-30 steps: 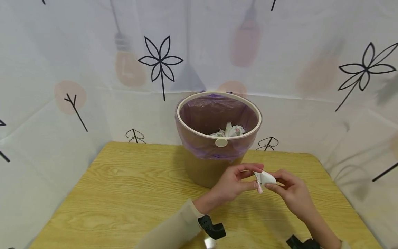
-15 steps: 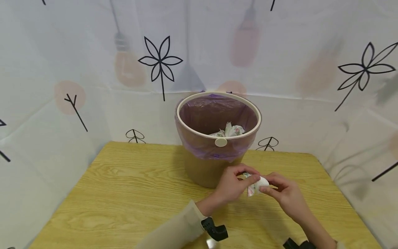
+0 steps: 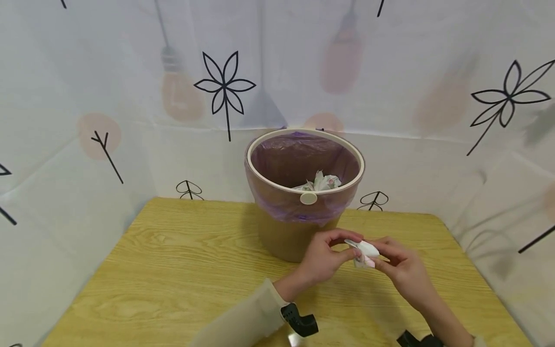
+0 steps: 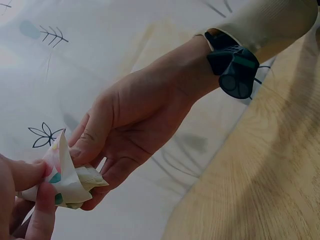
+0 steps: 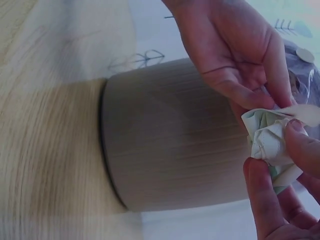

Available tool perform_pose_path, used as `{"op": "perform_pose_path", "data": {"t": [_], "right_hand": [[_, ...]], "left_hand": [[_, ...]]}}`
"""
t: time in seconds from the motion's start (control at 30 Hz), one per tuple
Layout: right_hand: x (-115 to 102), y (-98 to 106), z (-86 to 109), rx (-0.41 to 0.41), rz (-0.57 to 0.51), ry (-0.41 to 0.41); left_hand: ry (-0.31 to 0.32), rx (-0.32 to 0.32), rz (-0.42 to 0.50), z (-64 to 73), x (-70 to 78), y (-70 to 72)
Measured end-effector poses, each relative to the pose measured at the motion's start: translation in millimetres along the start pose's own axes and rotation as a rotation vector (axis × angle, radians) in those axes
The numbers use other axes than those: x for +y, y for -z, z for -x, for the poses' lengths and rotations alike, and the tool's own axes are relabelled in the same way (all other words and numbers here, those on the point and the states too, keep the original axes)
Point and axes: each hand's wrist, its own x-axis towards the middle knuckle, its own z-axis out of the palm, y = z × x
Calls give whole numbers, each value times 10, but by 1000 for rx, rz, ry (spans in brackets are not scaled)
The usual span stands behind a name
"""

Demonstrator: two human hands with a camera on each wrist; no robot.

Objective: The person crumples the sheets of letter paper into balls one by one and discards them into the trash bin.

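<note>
Between both hands, in front of the bin, is a small, folded white wrapper (image 3: 368,248) with pink and green print. My left hand (image 3: 322,261) pinches its left side between thumb and fingers. From the right, my right hand (image 3: 406,275) pinches the other side with thumb and fingertips. In the left wrist view the wrapper (image 4: 65,177) has a pointed corner sticking up and a loose layer at its edge. Its folded layers (image 5: 270,141) face the right wrist camera. What, if anything, lies inside the folds is hidden.
A brown bin (image 3: 277,238) stands behind the hands on the wooden table (image 3: 173,270). A purple plastic bag (image 3: 277,208) lines it under a cream rim ring (image 3: 250,159). Crumpled white wrappers (image 3: 323,181) lie inside. A patterned cloth (image 3: 130,72) hangs behind.
Both hands have stayed before the bin, turning and folding the wrapper. Its pink-printed flap hung down at the left earlier; now it lies lower right, by the right thumb.
</note>
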Motion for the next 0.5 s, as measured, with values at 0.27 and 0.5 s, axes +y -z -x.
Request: {"op": "perform_pose_path", "data": {"t": [0.27,0.5], "right_hand": [[-8,-29,18,-70,16,108],[-58,-102,-14,54,91,74]], "left_hand": [[34,112,-46,23,11,-61],[23,147,-89,13,28,-78]]}}
